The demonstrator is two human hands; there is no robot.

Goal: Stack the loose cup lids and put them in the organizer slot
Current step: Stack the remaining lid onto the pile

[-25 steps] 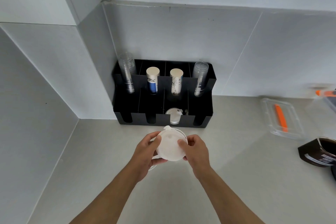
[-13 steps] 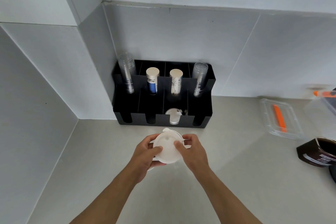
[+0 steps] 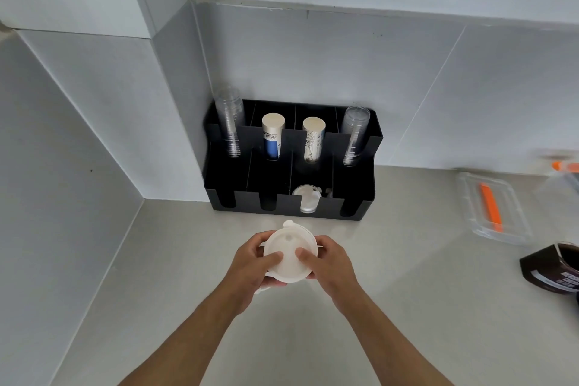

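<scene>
A stack of white cup lids (image 3: pixel 289 252) is held flat above the counter, just in front of the black organizer (image 3: pixel 354 197). My left hand (image 3: pixel 250 266) grips its left side with the thumb on top. On the stack's right side, my right hand (image 3: pixel 329 263) grips it, thumb pressing the top lid. A lid tab sticks out at the far edge. The organizer's third front slot from the left holds a few clear lids (image 3: pixel 307 199). The other front slots look dark and I cannot see anything in them.
The organizer's back row holds clear cup stacks (image 3: pixel 230 122) and two paper cup stacks (image 3: pixel 272 135). A clear plastic box (image 3: pixel 492 207) with an orange tool lies to the right, a dark carton (image 3: pixel 554 269) near the right edge. Tiled walls close the corner on the left.
Both hands have shifted a little nearer to me and lower with the lid stack; the thumbs have moved in over the top lid.
</scene>
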